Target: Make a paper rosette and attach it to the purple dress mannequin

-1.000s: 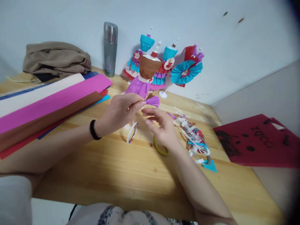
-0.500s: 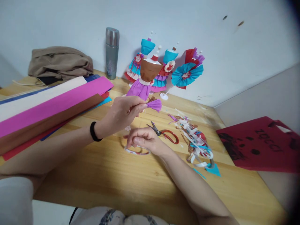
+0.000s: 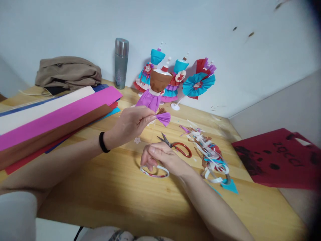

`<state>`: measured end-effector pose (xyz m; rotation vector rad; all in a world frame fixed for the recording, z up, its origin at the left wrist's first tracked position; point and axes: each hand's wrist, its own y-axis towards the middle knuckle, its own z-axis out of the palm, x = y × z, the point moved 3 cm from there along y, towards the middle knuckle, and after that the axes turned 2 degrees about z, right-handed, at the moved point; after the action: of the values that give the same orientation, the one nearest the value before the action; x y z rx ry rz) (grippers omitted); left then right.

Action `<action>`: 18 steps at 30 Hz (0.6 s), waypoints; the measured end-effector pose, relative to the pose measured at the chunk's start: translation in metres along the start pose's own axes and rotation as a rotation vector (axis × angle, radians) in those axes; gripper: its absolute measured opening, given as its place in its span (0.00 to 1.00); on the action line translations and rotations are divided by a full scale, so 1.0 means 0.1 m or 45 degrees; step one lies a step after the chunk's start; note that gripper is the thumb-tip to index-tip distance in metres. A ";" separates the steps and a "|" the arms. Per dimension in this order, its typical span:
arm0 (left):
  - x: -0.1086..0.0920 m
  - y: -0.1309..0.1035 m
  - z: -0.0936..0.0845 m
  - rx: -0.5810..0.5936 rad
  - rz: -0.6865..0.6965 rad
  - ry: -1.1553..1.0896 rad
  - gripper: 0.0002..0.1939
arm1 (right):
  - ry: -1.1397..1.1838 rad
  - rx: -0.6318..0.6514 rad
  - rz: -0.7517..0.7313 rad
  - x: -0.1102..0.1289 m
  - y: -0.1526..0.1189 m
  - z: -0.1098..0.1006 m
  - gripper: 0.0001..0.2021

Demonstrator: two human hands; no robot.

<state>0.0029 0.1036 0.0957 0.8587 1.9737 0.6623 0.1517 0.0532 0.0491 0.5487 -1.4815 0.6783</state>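
In my left hand [image 3: 134,124], between thumb and forefinger, is a pleated purple and brown paper fan [image 3: 164,118], pinched at its narrow end with the folds spreading to the right. My right hand [image 3: 159,155] is lower, its fingers curled down at a thin white ring with red print, which looks like a roll of tape [image 3: 160,175]. The fingers go over its left side; how firmly they grip is partly hidden. Scissors with orange-red handles [image 3: 184,150] lie just beyond my right hand, blades apart. A small white paper flower [image 3: 137,140] lies between my hands.
Small dress forms in crepe paper [image 3: 160,82] stand by the wall, beside a grey flask [image 3: 121,63]. Folded coloured paper [image 3: 60,108] and a brown cloth [image 3: 67,72] lie left. Paper scraps [image 3: 209,154] are heaped right, near a red bag [image 3: 278,157].
My right hand has moved slightly right and towards me, and the tape ring has shifted with it. My left hand still pinches the fan, now turned with its pleats more spread to view.
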 end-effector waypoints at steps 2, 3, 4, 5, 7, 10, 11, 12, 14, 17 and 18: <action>-0.03 0.01 -0.02 -0.001 0.005 -0.011 0.13 | 0.004 -0.036 0.046 -0.05 0.03 -0.04 0.26; -0.04 0.01 -0.03 0.009 -0.006 -0.023 0.13 | 0.006 -0.057 0.061 -0.07 0.04 -0.06 0.27; -0.05 0.02 -0.03 0.029 -0.022 -0.039 0.13 | 0.006 -0.083 0.075 -0.08 0.05 -0.09 0.26; -0.05 0.02 -0.04 0.052 -0.037 -0.060 0.13 | 0.005 -0.113 0.087 -0.09 0.06 -0.12 0.26; -0.06 0.04 -0.04 0.105 -0.066 -0.110 0.15 | 0.001 -0.180 0.104 -0.10 0.08 -0.19 0.24; -0.06 0.05 -0.05 0.169 -0.083 -0.169 0.16 | -0.026 -0.308 0.088 -0.08 0.09 -0.29 0.22; -0.06 0.06 -0.06 0.190 -0.080 -0.177 0.16 | -0.043 -0.349 0.079 -0.07 0.09 -0.32 0.22; -0.07 0.06 -0.06 0.216 -0.070 -0.182 0.16 | -0.062 -0.383 0.069 -0.07 0.09 -0.36 0.21; -0.07 0.07 -0.07 0.274 -0.037 -0.176 0.16 | -0.090 -0.440 0.038 -0.06 0.09 -0.42 0.21; -0.08 0.07 -0.06 0.409 0.019 -0.142 0.16 | -0.148 -0.502 0.007 -0.06 0.08 -0.50 0.19; -0.09 0.07 -0.05 0.469 0.053 -0.135 0.16 | -0.172 -0.513 0.000 -0.06 0.08 -0.52 0.18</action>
<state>0.0044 0.1004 0.1076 1.1334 2.0160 0.2696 0.1829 0.0955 0.0412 0.2866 -1.6900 0.3315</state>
